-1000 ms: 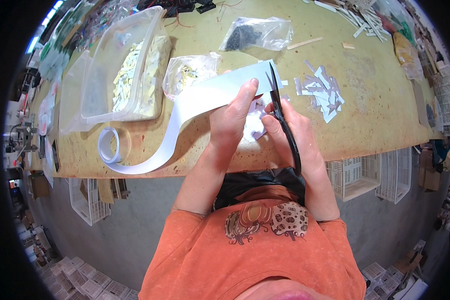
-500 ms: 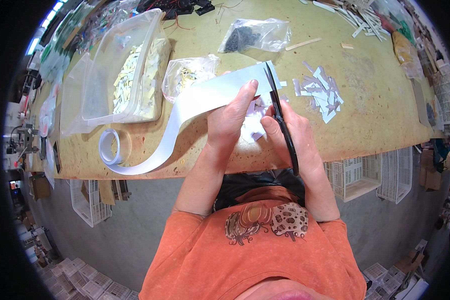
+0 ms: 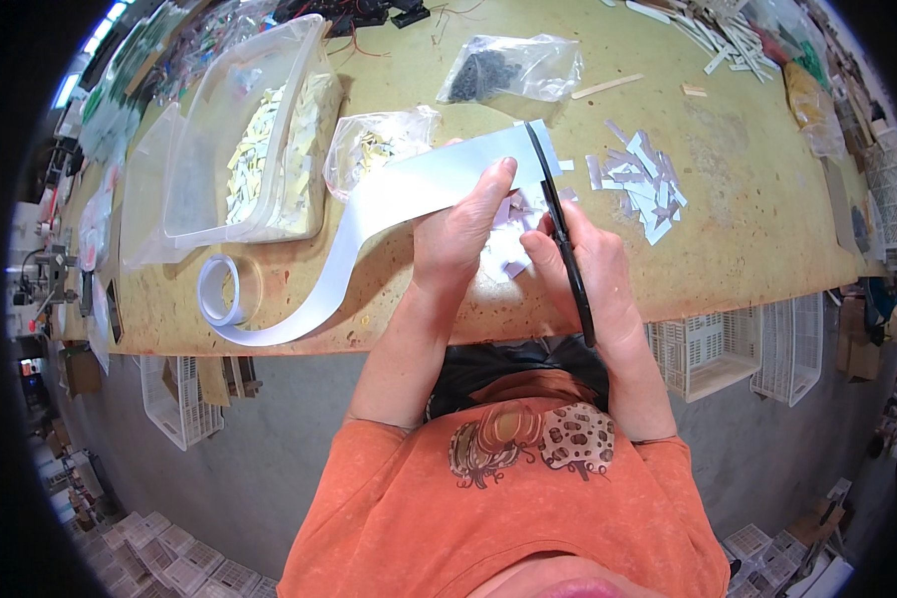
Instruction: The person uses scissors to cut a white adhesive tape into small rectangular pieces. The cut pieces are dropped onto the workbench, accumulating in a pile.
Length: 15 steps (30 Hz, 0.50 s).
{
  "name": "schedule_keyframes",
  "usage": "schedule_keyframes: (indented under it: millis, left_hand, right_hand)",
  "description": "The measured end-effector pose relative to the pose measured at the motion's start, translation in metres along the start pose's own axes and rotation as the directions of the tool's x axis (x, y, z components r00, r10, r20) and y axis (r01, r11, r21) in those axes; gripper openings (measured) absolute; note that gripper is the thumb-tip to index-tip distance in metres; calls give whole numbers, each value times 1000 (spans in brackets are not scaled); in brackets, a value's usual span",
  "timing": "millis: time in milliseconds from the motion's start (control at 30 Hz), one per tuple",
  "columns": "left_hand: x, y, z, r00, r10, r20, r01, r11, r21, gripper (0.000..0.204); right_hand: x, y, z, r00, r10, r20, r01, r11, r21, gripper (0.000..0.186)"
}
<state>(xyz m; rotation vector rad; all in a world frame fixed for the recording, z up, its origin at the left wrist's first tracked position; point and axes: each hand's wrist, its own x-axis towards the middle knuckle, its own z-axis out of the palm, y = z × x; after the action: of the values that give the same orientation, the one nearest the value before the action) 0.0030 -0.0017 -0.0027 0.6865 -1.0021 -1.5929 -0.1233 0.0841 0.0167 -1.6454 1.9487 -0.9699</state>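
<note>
My left hand [image 3: 463, 224] grips a long white strip [image 3: 379, 204], thumb on top near its right end. The strip curves down to a loose roll [image 3: 219, 289] at the table's left front. My right hand [image 3: 583, 264] holds black scissors [image 3: 563, 239] upright, their blades across the strip's end. Beneath and between my hands lie small white cut pieces [image 3: 508, 239]. A heap of white and greyish cut strips [image 3: 648, 179] lies to the right. Behind the strip sits a clear bag of small pale yellow pieces [image 3: 379, 135].
The worn table [image 3: 738, 239] carries a clear bin [image 3: 309, 140] of pale pieces, a bag of dark parts [image 3: 508, 70], a wooden stick [image 3: 608, 86] and white slats [image 3: 728, 45]. White crates [image 3: 708, 349] sit below the front edge.
The scissor blades have drawn closer together and their tips have shifted slightly left along the strip. My hands are in almost the same place.
</note>
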Motion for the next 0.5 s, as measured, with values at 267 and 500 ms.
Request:
schedule_keyframes:
  millis: [267, 500]
  left_hand:
    - [1, -5, -2, 999, -54, -1, 54, 998, -36, 8]
    - [0, 0, 1, 998, 1, -69, -5, 999, -46, 14]
  right_hand:
    - [-1, 0, -4, 991, 81, 105, -104, 964, 244, 46]
    - [-1, 3, -5, 950, 122, 287, -259, 819, 511, 59]
